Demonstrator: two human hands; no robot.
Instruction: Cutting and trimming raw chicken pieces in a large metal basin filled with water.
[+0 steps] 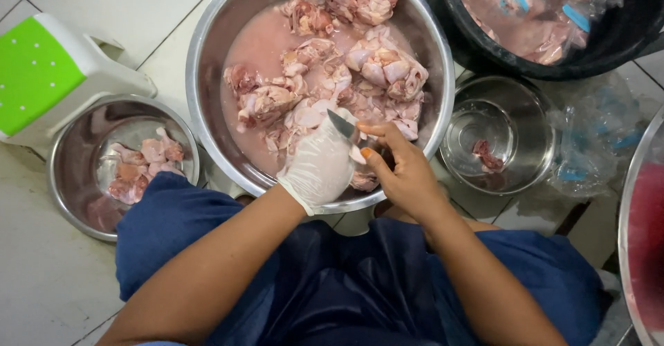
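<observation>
My left hand (319, 166), in a thin white glove, grips a piece of raw chicken (364, 179) at the near rim of a large steel bowl (207, 55). My bare right hand (404, 173) holds a small knife (341, 123), its blade pointing up and left across the gloved fingers. The large bowl holds many raw chicken pieces (377, 69) in pink water. Most of the held piece is hidden between the two hands.
A smaller steel bowl (72, 180) at the left holds several cut chicken pieces. A small steel bowl (515, 121) at the right holds one scrap. A black tub (609, 48) with bagged chicken sits top right. A green-topped stool (41, 69) stands at the left. Plastic bags (595, 138) lie right.
</observation>
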